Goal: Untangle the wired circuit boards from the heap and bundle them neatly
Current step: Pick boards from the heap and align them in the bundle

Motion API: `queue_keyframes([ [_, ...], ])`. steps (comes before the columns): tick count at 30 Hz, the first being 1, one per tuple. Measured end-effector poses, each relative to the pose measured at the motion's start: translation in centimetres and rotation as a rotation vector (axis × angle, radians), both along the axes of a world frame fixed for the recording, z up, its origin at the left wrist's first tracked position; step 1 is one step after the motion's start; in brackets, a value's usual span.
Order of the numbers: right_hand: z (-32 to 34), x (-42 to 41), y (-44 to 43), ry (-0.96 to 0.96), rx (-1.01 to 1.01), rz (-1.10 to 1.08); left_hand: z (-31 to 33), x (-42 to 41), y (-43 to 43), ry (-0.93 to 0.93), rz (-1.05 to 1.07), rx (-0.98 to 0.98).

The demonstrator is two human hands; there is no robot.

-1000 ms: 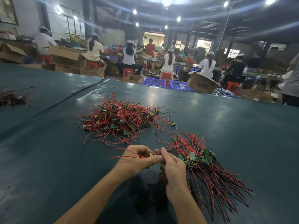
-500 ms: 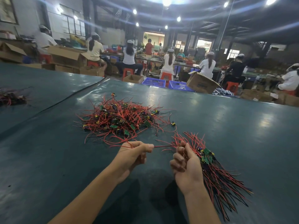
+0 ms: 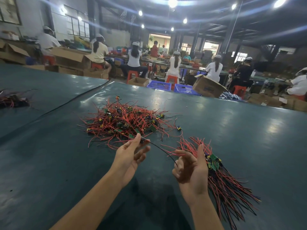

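Dark green counter [image 3: 49,163] carries the tangled heap [image 3: 126,120]. Just below it the left hand [image 3: 129,155] pinches a wired board [image 3: 142,140]. Its black wire [image 3: 159,147] reaches the right hand [image 3: 191,171], fingers loosely curled, grip unclear, beside the bundle [image 3: 224,183].

One heap [image 3: 126,122], one bundle [image 3: 229,188], two grips [image 3: 127,158] [image 3: 192,170]

Blurred board [image 3: 142,140] between left fingers [image 3: 134,141]; bundle [image 3: 232,193] partly behind right hand [image 3: 191,171].

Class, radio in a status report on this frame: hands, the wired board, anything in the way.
Left hand pinches one wired board, black wire trailing rightward. Right hand loosely curled, holding nothing. Heap just beyond, bundle beside right hand.
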State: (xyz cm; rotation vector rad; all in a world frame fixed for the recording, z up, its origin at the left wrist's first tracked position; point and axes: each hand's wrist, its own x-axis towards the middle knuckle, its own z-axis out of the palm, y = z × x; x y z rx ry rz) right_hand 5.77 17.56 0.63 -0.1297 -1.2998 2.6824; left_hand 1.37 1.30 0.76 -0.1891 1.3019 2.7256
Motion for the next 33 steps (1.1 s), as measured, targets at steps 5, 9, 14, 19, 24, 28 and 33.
queue_keyframes([
  [5, -0.4, -0.2, -0.4, -0.013, 0.048, -0.024, 0.2, -0.1, -0.6, 0.005, -0.039, 0.068],
  [9, -0.8, -0.3, -1.2, -0.087, 0.241, -0.004, 0.3, 0.0, -0.1, 0.032, -0.187, -0.057],
  [14, -0.8, 0.4, -2.4, -0.093, 0.403, 0.109, -0.3, 0.8, 0.4, 0.100, -0.479, -0.363],
  [19, -0.8, 0.4, -3.0, -0.135, 0.300, 0.081, -0.1, 0.9, 0.6, -0.009, -0.519, -0.343],
  [24, -0.4, 0.5, -3.1, -0.152, 0.181, 0.034, -0.7, 1.1, 0.9, -0.086, -0.571, -0.053],
  [28, -0.3, 0.4, -3.1, -0.179, 0.108, -0.032, -1.2, 1.6, 1.5, 0.043, -0.601, -0.058],
  [33, -0.7, 0.2, -2.9, -0.162, 0.218, -0.126, -2.1, 1.9, 2.2, 0.326, -0.470, -0.221],
])
